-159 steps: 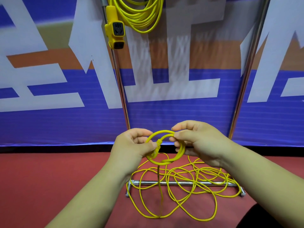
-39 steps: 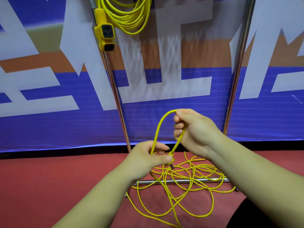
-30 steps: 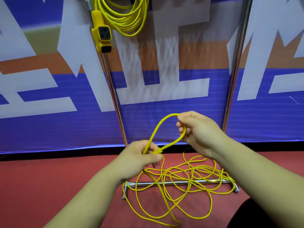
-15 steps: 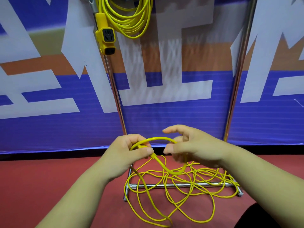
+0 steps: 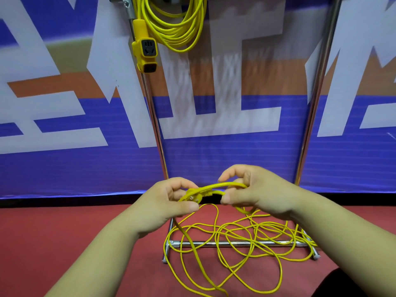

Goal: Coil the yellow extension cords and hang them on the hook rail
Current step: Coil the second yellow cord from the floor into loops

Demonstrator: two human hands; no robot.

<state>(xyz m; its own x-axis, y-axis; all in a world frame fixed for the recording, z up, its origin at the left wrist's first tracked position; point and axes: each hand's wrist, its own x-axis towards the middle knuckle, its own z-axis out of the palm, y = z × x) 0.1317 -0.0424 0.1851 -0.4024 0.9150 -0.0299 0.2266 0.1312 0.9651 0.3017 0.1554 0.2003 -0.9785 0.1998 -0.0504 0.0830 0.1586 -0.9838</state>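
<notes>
Above the tangled cord (image 5: 235,227), our left hand (image 5: 165,202) pinches its plug (image 5: 192,197) while our right hand (image 5: 257,194) curls round a loop (image 5: 227,185) — sizing the coil.

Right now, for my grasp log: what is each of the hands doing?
Left hand: closed, pinching the plug of the yellow cord.
Right hand: closed, fingers curled round a loop of that cord.

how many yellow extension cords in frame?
2. One coiled cord hangs at the top, its socket block dangling. One loose cord sprawls on the red floor over the rack base, its plug end held by left hand and right hand. More may hang above frame.
</notes>
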